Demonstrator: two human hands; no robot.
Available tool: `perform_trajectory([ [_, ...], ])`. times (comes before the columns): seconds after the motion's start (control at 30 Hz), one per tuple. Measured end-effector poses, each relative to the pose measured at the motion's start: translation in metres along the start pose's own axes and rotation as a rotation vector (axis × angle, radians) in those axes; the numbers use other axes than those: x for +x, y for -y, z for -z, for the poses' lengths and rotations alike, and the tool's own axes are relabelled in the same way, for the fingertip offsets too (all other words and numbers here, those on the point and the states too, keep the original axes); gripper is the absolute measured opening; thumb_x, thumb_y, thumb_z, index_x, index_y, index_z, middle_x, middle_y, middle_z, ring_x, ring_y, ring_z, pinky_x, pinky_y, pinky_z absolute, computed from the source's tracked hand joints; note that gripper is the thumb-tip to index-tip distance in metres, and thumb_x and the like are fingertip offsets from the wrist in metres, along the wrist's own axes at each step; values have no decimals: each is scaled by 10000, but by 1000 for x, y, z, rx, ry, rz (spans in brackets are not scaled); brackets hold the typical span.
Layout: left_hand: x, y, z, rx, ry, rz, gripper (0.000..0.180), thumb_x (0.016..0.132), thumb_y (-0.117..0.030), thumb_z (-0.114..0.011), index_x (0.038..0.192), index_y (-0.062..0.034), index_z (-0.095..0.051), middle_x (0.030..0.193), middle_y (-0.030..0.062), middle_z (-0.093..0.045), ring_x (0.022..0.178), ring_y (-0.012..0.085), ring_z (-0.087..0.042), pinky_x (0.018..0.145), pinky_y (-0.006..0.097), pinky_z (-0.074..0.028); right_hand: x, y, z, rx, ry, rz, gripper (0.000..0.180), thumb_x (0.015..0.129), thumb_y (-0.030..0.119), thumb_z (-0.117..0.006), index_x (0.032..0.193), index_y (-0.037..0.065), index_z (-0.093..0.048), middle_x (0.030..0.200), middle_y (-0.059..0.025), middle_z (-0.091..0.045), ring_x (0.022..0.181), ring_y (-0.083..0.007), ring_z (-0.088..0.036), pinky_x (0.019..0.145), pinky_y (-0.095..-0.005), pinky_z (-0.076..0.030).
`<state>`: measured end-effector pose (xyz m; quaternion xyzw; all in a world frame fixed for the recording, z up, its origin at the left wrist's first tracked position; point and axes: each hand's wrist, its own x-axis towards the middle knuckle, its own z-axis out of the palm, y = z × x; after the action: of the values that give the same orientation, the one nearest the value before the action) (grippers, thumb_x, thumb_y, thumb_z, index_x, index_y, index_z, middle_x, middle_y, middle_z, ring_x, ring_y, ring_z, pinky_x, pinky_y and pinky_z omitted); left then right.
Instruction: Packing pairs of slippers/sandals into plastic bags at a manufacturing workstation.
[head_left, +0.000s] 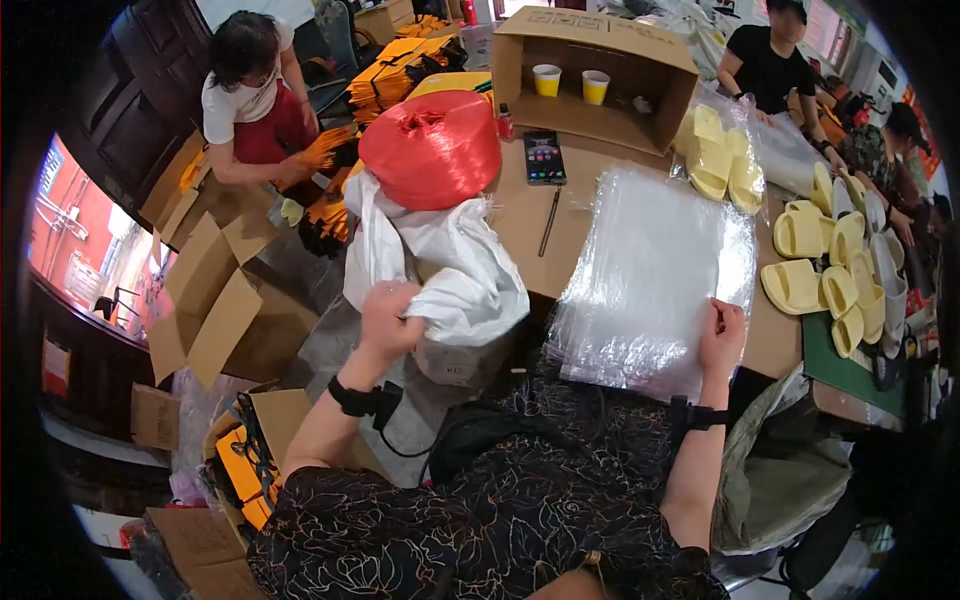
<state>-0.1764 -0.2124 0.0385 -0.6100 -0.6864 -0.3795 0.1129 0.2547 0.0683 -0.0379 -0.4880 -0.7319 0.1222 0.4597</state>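
One clear-bag stack (645,265) lies under the curled right hand (722,338); the left hand (388,320) clutches one sack (474,293).

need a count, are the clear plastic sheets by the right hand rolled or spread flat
Spread flat: the clear plastic sheets lie in a broad stack, the right hand at its edge.

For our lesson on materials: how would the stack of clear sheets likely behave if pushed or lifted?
The sheets would probably slip over one another when pushed: they look glossy, and their edges are unevenly fanned. Lifted only where the right hand is, at their right side, they would likely sag, since the wrinkled, see-through edges suggest thin film.
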Motion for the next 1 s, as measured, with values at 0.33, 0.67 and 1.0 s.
perform_trajectory([
  [0.33, -19, 8, 11, 338, 881, 457, 379, 892, -315, -433, 1076, -39, -616, 935, 257, -655, 911, 470, -600, 844, 523, -471, -2, 0, -1, 56, -3, -12, 143, 885, 100, -616, 978, 23, -693, 861, -69, -592, 671, -167, -543, 610, -286, -443],
  [0.67, 91, -105, 14, 20, 689, 52, 344, 970, -337, -474, 1055, -50, -643, 951, 205, -657, 967, 401, -612, 841, 477, -478, -1, 2, 4, -20, -27, 9, 145, 867, 78, -592, 965, 33, -689, 850, -107, -593, 727, -244, -585, 664, -335, -472],
  [1.0, 134, -154, -200, -309, 567, -406, 476, 967, -326, -516, 1369, -73, -488, 1486, 222, -387, 1385, 393, -343, 1123, 442, -316, 0, 9, 3, -27, -6, -5, 133, 888, 126, -590, 952, 44, -673, 894, -138, -585, 834, -320, -580, 739, -396, -479],
])
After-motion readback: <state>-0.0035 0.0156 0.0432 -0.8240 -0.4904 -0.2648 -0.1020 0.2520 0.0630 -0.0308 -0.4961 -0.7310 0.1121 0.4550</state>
